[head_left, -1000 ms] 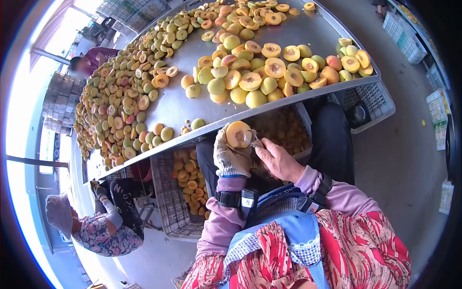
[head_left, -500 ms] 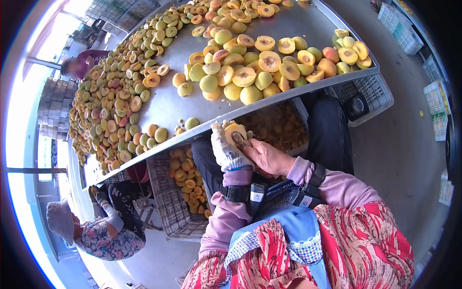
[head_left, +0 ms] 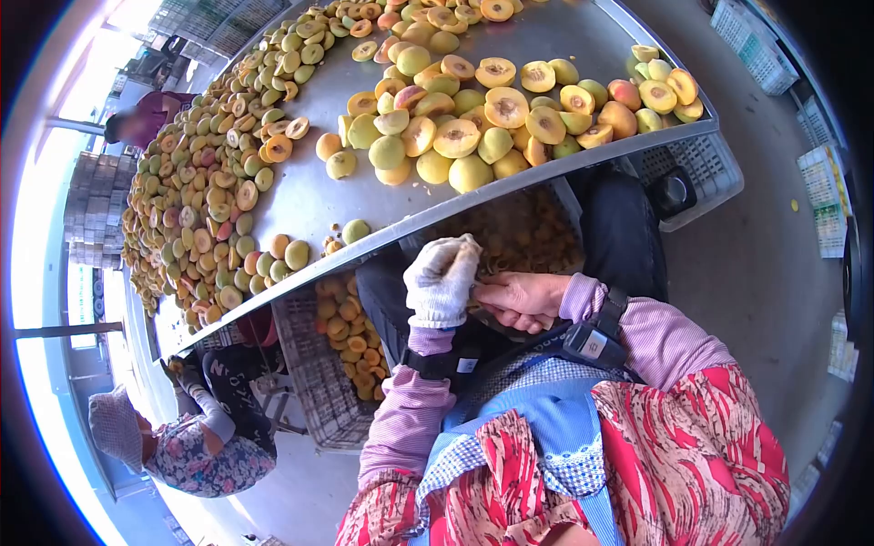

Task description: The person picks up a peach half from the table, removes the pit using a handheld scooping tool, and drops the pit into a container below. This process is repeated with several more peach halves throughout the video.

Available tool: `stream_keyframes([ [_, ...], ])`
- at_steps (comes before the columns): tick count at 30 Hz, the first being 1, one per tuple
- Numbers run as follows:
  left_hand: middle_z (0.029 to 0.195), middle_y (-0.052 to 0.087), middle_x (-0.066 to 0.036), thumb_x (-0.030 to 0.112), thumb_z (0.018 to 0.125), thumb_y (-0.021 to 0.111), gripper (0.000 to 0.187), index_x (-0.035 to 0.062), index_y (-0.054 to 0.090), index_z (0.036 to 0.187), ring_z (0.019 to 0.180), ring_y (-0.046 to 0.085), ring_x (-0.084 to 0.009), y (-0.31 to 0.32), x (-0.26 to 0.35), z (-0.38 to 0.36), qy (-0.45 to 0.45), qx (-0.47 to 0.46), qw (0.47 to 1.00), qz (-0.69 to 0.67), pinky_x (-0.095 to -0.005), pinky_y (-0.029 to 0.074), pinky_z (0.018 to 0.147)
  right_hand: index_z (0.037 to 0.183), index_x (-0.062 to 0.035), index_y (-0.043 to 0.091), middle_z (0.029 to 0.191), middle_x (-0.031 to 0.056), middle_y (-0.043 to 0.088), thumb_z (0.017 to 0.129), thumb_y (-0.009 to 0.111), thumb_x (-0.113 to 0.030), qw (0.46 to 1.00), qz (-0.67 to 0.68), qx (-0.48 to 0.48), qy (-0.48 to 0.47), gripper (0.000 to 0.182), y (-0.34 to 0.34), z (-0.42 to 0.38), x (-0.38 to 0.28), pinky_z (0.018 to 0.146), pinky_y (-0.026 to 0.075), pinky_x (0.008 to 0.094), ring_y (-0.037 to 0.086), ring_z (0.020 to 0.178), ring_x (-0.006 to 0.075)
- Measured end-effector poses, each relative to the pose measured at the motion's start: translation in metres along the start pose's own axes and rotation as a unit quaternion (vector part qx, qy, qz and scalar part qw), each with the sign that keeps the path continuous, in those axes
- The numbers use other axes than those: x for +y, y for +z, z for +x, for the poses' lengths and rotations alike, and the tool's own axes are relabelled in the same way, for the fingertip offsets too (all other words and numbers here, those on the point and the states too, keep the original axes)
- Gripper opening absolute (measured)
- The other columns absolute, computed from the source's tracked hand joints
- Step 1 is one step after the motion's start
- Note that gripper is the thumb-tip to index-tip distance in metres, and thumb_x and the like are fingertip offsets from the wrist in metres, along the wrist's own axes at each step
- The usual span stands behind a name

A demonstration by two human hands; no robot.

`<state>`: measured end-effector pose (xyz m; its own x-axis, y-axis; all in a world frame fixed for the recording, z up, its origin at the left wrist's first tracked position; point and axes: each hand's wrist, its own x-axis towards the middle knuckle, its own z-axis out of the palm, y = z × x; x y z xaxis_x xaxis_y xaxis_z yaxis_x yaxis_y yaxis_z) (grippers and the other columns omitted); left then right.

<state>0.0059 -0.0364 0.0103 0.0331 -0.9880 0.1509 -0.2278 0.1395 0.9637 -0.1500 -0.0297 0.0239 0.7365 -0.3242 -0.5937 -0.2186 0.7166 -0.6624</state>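
My left hand [head_left: 442,282], in a white knitted glove, is curled closed with its back up. Whatever lies inside its fingers is hidden. Bare and closed, my right hand [head_left: 521,298] is beside it, the fingertips close to the glove. The small metal tool with a rounded end seen in it earlier is mostly hidden by the fingers. Both hands are in front of the table edge, above a crate of brownish fruit scraps [head_left: 523,227]. Halved yellow peaches [head_left: 457,138] lie on the metal table [head_left: 300,207] just beyond.
A large heap of peach halves [head_left: 196,200] covers the table's left side. Below it stands a crate [head_left: 314,387] with more halves. One co-worker [head_left: 196,446] sits at the left; another person [head_left: 155,118] is farther back. A grey crate [head_left: 710,177] is under the right corner.
The peach half in my gloved hand has gone from sight as that hand turned over. My right hand has drawn slightly back and down from it.
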Motion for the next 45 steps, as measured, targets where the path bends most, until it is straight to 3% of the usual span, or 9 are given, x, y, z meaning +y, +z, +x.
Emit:
stream_keyframes([
  [3, 0.082, 0.065, -0.009, 0.014, 0.084, 0.063, 0.017, -0.0017, 0.065, 0.088, 0.067, 0.061, -0.0144, -0.015, 0.000, 0.003, 0.058, -0.155, 0.984, 0.069, -0.0251, 0.048, 0.061, 0.079, -0.0145, 0.039, 0.051, -0.0074, 0.026, 0.095, 0.037, -0.044, 0.992, 0.091, -0.069, 0.059, 0.034, -0.003, -0.004, 0.006, 0.031, 0.021, 0.0169, 0.023, 0.037, 0.0007],
  [5, 0.085, 0.066, -0.008, 0.017, 0.082, 0.064, 0.021, -0.0016, 0.065, 0.092, 0.071, 0.062, -0.0169, -0.015, 0.003, 0.005, -0.284, -0.137, 0.929, -0.192, -0.0265, 0.050, 0.062, 0.080, -0.0133, 0.039, 0.051, -0.0073, 0.027, 0.095, 0.036, -0.044, 0.969, 0.197, -0.135, 0.070, 0.035, -0.007, -0.001, 0.013, 0.029, 0.021, 0.0163, 0.023, 0.035, 0.0004],
  [20, 0.093, 0.057, -0.009, 0.044, 0.085, 0.055, 0.040, 0.0084, 0.054, 0.103, 0.079, 0.059, -0.0278, 0.045, 0.027, 0.016, -0.339, 0.086, 0.790, -0.504, -0.0438, 0.052, 0.067, 0.087, -0.0110, 0.043, 0.048, -0.0045, 0.032, 0.093, 0.038, -0.048, 0.933, 0.275, -0.200, -0.115, 0.038, -0.016, -0.031, 0.042, 0.028, 0.022, 0.0197, 0.026, 0.033, 0.0040],
  [25, 0.093, 0.063, -0.008, 0.026, 0.086, 0.060, 0.027, 0.0053, 0.058, 0.104, 0.088, 0.059, -0.0190, -0.047, 0.036, 0.023, -0.083, 0.342, 0.900, -0.257, -0.0361, 0.050, 0.076, 0.091, -0.0081, 0.048, 0.058, 0.0056, 0.050, 0.093, 0.041, -0.044, 0.918, 0.361, -0.112, -0.124, 0.036, -0.053, 0.019, 0.072, 0.041, 0.042, 0.0324, 0.049, 0.043, 0.0174],
  [26, 0.098, 0.062, -0.012, 0.025, 0.087, 0.059, 0.030, 0.0030, 0.057, 0.108, 0.088, 0.058, -0.0198, -0.074, 0.020, 0.027, -0.017, 0.361, 0.928, -0.092, -0.0329, 0.049, 0.078, 0.097, -0.0057, 0.049, 0.071, 0.0134, 0.056, 0.091, 0.043, -0.037, 0.972, -0.016, 0.173, -0.159, 0.032, -0.058, 0.044, 0.095, 0.054, 0.045, 0.0398, 0.055, 0.060, 0.0270],
  [27, 0.102, 0.060, -0.016, 0.026, 0.085, 0.060, 0.039, 0.0002, 0.054, 0.113, 0.088, 0.058, -0.0244, -0.095, 0.028, 0.027, -0.023, 0.395, 0.864, 0.310, -0.0328, 0.047, 0.078, 0.102, -0.0033, 0.049, 0.085, 0.0212, 0.062, 0.090, 0.044, -0.030, 0.807, -0.386, 0.419, -0.157, 0.030, -0.060, 0.060, 0.118, 0.067, 0.048, 0.0472, 0.062, 0.076, 0.0366],
  [33, 0.118, 0.053, -0.020, 0.029, 0.082, 0.062, 0.044, 0.0036, 0.050, 0.117, 0.109, 0.051, -0.0359, -0.089, 0.018, 0.086, 0.041, 0.196, 0.907, 0.370, -0.0409, 0.040, 0.092, 0.123, 0.0013, 0.042, 0.104, 0.0285, 0.057, 0.083, 0.045, -0.012, 0.825, -0.477, 0.298, 0.054, 0.042, -0.067, 0.057, 0.113, 0.085, 0.044, 0.0470, 0.055, 0.101, 0.0415],
  [40, 0.122, 0.050, -0.021, 0.031, 0.081, 0.062, 0.052, 0.0064, 0.045, 0.124, 0.109, 0.053, -0.0330, -0.037, -0.019, 0.171, 0.045, 0.011, 0.885, 0.462, -0.0393, 0.043, 0.091, 0.118, -0.0010, 0.043, 0.085, 0.0208, 0.063, 0.089, 0.047, -0.025, 0.769, -0.430, 0.444, -0.160, 0.038, -0.066, 0.071, 0.128, 0.064, 0.050, 0.0420, 0.063, 0.074, 0.0327],
  [45, 0.098, 0.058, -0.008, 0.036, 0.085, 0.061, 0.043, 0.0103, 0.047, 0.116, 0.075, 0.059, -0.0234, -0.067, -0.008, 0.145, -0.166, 0.058, 0.939, -0.297, -0.0336, 0.049, 0.058, 0.106, -0.0065, 0.045, 0.065, 0.0053, 0.054, 0.091, 0.047, -0.037, 0.958, -0.022, 0.271, -0.090, 0.034, -0.039, 0.021, 0.053, 0.041, 0.042, 0.0279, 0.054, 0.048, 0.0132],
])
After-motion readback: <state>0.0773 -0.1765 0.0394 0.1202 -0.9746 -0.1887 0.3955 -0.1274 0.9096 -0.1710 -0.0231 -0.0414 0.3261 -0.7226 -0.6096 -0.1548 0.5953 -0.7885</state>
